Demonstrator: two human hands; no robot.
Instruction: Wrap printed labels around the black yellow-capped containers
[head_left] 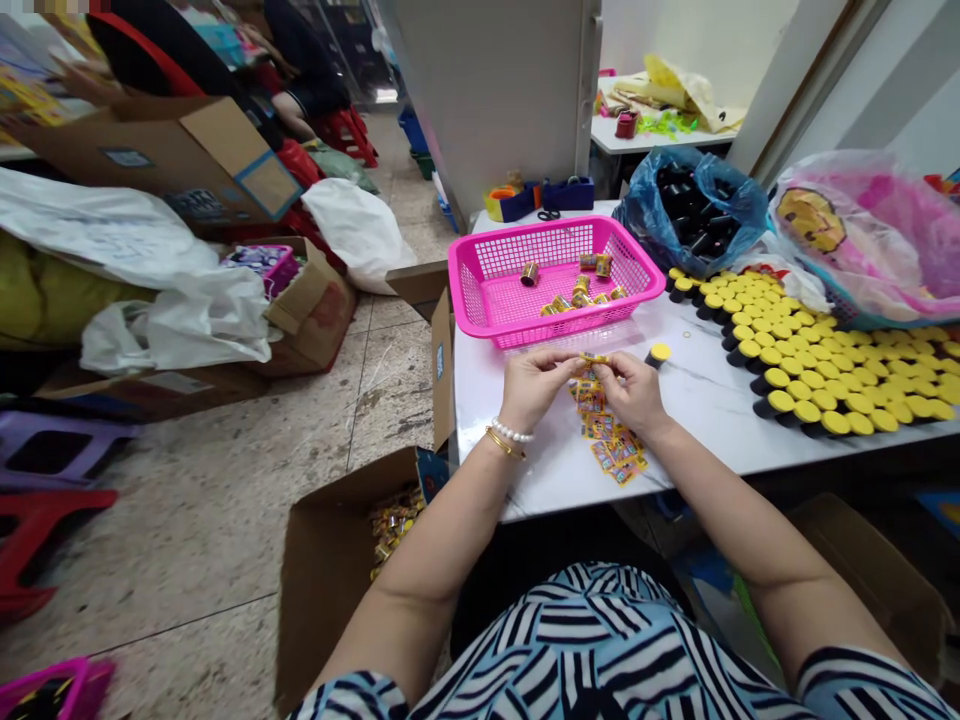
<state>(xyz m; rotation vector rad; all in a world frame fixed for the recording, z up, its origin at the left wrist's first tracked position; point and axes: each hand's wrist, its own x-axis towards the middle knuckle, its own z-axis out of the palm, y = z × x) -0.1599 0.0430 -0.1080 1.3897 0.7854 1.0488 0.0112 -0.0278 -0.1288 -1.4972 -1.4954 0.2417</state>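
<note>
My left hand [534, 382] and my right hand [631, 390] meet above a white marble-look table [712, 440]. Their fingertips pinch a small yellow printed piece [594, 358] from both sides. Below them lies a strip of joined yellow-and-orange printed labels [606, 425], running down from my hands toward the table's front edge. Just right of my right hand stands a black tube with a yellow cap [658, 355]. A pink plastic basket [555, 280] sits beyond my hands, holding several small rolled label-wrapped cylinders.
Many yellow-capped black tubes [810, 375] stand in rows at the right. Behind them are a blue bag of black tubes [691, 212] and a pink bag [862, 235]. An open cardboard box [337, 580] of small items sits below the table's left edge, among bags and stools.
</note>
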